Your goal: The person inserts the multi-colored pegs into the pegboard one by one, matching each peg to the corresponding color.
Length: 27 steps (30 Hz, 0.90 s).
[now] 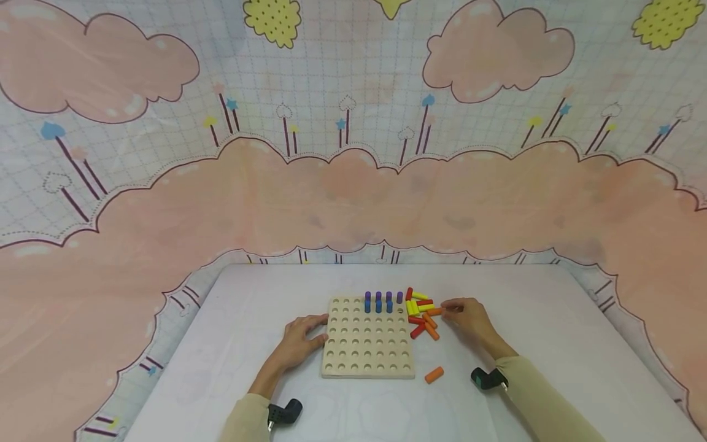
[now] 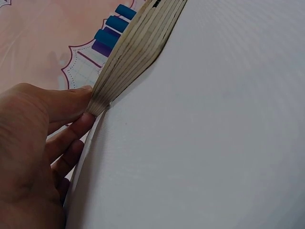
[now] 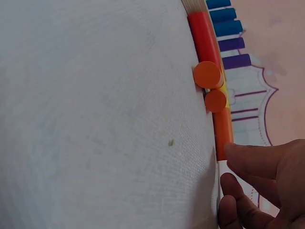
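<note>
A square wooden pegboard (image 1: 367, 336) with rows of round holes lies on the table. In its back right corner stand several purple pegs (image 1: 400, 297), with three blue pegs (image 1: 378, 306) in the row in front. My left hand (image 1: 301, 339) rests against the board's left side, thumb and fingers spread along the edge; in the left wrist view the fingertips touch that layered wooden edge (image 2: 136, 52). To the right of the board, my right hand (image 1: 468, 316) pinches the end of an orange peg (image 3: 223, 133) between thumb and fingertips, at the pile's right side.
Loose red, yellow and orange pegs lie heaped by the board's right edge, among them a red peg (image 1: 417, 331) and a yellow peg (image 1: 420, 296). One orange peg (image 1: 434, 375) lies apart, nearer the front. A patterned curtain (image 1: 364, 202) hangs behind the white table (image 1: 232, 344).
</note>
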Tool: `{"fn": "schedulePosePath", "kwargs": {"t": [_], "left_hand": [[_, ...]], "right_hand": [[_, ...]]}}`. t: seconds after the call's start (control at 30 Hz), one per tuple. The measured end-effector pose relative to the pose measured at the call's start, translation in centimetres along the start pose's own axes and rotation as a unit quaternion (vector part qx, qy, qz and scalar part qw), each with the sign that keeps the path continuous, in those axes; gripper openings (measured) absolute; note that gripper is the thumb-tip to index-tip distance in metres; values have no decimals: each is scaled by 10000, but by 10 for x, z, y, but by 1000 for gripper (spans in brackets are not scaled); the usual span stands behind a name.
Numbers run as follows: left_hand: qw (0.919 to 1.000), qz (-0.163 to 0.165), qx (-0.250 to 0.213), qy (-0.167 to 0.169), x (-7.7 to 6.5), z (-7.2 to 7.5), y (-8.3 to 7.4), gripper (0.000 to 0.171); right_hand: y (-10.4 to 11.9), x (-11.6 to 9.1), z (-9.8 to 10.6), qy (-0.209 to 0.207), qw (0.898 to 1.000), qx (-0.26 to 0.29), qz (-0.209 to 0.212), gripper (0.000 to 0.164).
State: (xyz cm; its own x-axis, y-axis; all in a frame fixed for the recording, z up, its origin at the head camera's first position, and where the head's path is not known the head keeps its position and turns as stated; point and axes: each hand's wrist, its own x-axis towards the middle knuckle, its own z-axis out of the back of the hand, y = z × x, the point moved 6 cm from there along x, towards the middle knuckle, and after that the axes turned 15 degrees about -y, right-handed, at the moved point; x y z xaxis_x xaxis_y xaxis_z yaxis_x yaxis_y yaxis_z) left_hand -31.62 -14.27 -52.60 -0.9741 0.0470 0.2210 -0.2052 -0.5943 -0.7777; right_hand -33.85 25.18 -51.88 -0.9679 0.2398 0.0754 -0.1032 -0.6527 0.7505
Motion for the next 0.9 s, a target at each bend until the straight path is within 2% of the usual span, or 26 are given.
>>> {"fn": "schedulePosePath", "kwargs": {"t": [0.37, 0.6, 0.77, 0.9], "left_hand": [[10000, 2, -1, 0, 1, 2, -3, 46], [10000, 15, 0, 0, 1, 1, -3, 46], [10000, 18, 19, -2, 1, 0, -1, 46], [10000, 40, 45, -16, 1, -1, 1, 46]], "right_hand": [[-1, 4, -3, -43, 9997, -232, -25, 24], [-2, 2, -3, 6, 9997, -197, -150, 23], [-3, 0, 0, -7, 9999, -132, -83, 23], [-2, -3, 5, -186, 9997, -111, 118, 21]]}}
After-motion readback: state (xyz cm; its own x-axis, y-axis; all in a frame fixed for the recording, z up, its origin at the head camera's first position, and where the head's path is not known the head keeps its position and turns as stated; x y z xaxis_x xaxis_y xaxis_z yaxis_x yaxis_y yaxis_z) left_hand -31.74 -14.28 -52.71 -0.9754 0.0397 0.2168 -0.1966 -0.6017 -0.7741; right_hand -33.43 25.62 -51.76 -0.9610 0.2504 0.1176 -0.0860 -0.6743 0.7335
